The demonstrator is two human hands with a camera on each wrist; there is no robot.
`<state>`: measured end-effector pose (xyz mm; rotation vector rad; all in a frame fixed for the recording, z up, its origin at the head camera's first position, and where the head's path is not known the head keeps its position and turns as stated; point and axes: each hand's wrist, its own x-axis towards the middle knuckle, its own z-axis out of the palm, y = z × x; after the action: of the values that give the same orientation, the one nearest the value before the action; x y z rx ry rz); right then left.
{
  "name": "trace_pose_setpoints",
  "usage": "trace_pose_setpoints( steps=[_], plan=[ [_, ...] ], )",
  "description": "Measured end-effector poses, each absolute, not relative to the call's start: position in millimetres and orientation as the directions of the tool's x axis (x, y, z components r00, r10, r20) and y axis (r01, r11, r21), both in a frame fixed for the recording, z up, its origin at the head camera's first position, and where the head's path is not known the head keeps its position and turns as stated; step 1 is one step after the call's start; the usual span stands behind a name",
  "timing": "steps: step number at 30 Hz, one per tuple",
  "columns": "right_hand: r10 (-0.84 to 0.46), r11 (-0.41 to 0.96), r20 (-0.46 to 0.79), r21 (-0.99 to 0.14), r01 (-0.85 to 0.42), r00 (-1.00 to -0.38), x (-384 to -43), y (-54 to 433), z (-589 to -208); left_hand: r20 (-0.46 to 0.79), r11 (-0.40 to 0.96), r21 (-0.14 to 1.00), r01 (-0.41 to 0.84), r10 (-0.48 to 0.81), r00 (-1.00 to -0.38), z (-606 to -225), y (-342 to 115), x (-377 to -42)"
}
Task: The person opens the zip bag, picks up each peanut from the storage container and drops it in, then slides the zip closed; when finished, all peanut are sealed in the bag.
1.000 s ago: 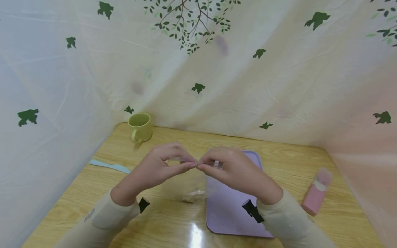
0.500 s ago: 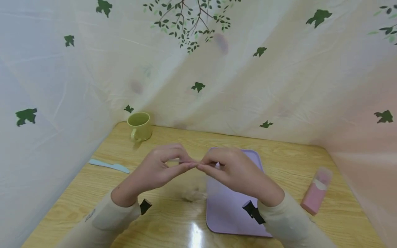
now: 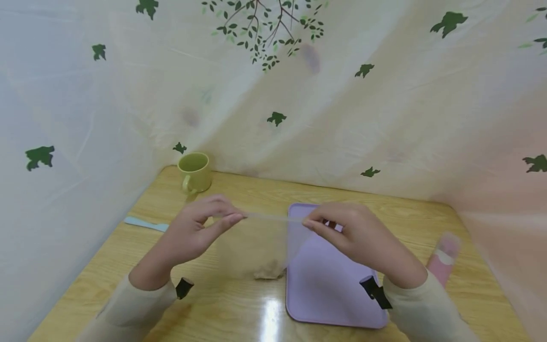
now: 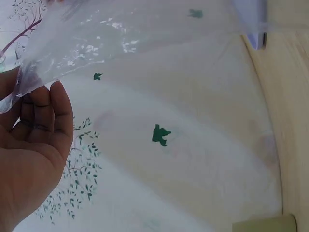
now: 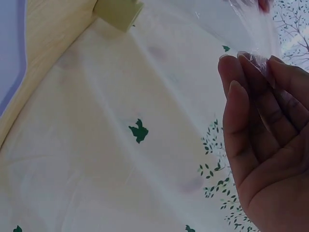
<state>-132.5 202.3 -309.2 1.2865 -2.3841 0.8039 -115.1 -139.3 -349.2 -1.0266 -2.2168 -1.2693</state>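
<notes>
A clear plastic bag [image 3: 252, 244] hangs between both hands, its top edge stretched nearly straight. My left hand [image 3: 198, 230] pinches the left end of that edge between thumb and fingers. At the other end, my right hand [image 3: 352, 235] pinches the edge in the same way. A small light brown lump [image 3: 269, 270] shows at the bag's lower part; its kind is not plain. In the left wrist view the bag [image 4: 111, 41] looks thin and shiny. Gathered film of the bag [image 5: 260, 58] sits at the fingertips in the right wrist view.
A purple tray [image 3: 333, 304] lies under the right hand and behind part of the bag. A green mug [image 3: 194, 173] stands at the back left. A light blue knife [image 3: 145, 224] lies left; a pink container [image 3: 442, 263] is partly behind the right arm.
The hands were close together at the bag's edge. They have moved apart, left hand to the left and right hand to the right, and the edge is now spread between them.
</notes>
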Motion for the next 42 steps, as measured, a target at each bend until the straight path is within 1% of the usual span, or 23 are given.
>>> trace_pose_setpoints(
  steps=[4, 7, 8, 10, 11, 12, 13, 14, 16, 17, 18, 20, 24, 28, 31, 35, 38, 42],
  plan=[
    [-0.667, 0.417, 0.533, -0.312, -0.854, -0.521, -125, 203, -304, 0.706, 0.26, 0.522, 0.812, 0.401, -0.583, -344, -146, -105],
    [-0.666, 0.411, 0.52, -0.343, -0.845, -0.535, -116, 205, -295, 0.737, 0.177, 0.51, 0.842, 0.415, -0.534, -337, -152, -99],
    [-0.666, 0.402, 0.516, -0.36, -0.842, -0.538, -113, 205, -292, 0.738, 0.15, 0.515, 0.844, 0.424, -0.526, -335, -154, -97],
    [-0.669, 0.38, 0.495, -0.414, -0.827, -0.555, -111, 206, -286, 0.723, 0.109, 0.546, 0.831, 0.441, -0.532, -329, -158, -95],
    [-0.669, 0.377, 0.472, -0.45, -0.81, -0.574, -111, 206, -283, 0.703, 0.107, 0.569, 0.815, 0.451, -0.55, -326, -160, -95],
    [-0.669, 0.386, 0.435, -0.49, -0.782, -0.603, -113, 205, -280, 0.672, 0.123, 0.602, 0.789, 0.457, -0.583, -324, -162, -95],
    [-0.663, 0.407, 0.386, -0.533, -0.742, -0.641, -116, 204, -279, 0.628, 0.154, 0.642, 0.751, 0.455, -0.631, -322, -163, -96],
    [-0.655, 0.436, 0.324, -0.576, -0.692, -0.683, -121, 203, -278, 0.565, 0.211, 0.687, 0.695, 0.446, -0.694, -321, -163, -98],
    [-0.623, 0.513, 0.187, -0.634, -0.578, -0.759, -136, 199, -283, 0.407, 0.344, 0.768, 0.541, 0.39, -0.826, -323, -162, -106],
    [-0.604, 0.551, 0.123, -0.649, -0.524, -0.788, -146, 196, -288, 0.324, 0.408, 0.791, 0.457, 0.354, -0.877, -327, -162, -113],
    [-0.584, 0.585, 0.069, -0.655, -0.478, -0.809, -157, 194, -296, 0.255, 0.454, 0.805, 0.383, 0.318, -0.913, -334, -161, -122],
    [-0.559, 0.625, 0.003, -0.656, -0.423, -0.829, -180, 189, -317, 0.159, 0.517, 0.809, 0.28, 0.265, -0.951, -351, -159, -143],
    [-0.529, 0.67, -0.029, -0.627, -0.397, -0.848, -217, 178, -359, 0.099, 0.603, 0.767, 0.221, 0.23, -0.968, -391, -160, -188],
    [-0.494, 0.698, -0.059, -0.622, -0.355, -0.867, -238, 162, -391, 0.043, 0.702, 0.691, 0.174, 0.2, -0.979, -416, -165, -218],
    [-0.469, 0.7, -0.091, -0.644, -0.308, -0.878, -249, 148, -412, 0.007, 0.746, 0.652, 0.137, 0.175, -0.984, -427, -169, -229],
    [-0.457, 0.71, -0.101, -0.639, -0.295, -0.884, -255, 131, -431, -0.062, 0.792, 0.605, 0.085, 0.153, -0.986, -435, -173, -240],
    [-0.459, 0.739, -0.083, -0.588, -0.328, -0.884, -258, 121, -437, -0.12, 0.796, 0.604, 0.038, 0.138, -0.983, -439, -173, -248],
    [-0.456, 0.772, -0.108, -0.542, -0.332, -0.883, -259, 113, -436, -0.176, 0.794, 0.608, -0.029, 0.099, -0.979, -443, -171, -259]
  ],
)
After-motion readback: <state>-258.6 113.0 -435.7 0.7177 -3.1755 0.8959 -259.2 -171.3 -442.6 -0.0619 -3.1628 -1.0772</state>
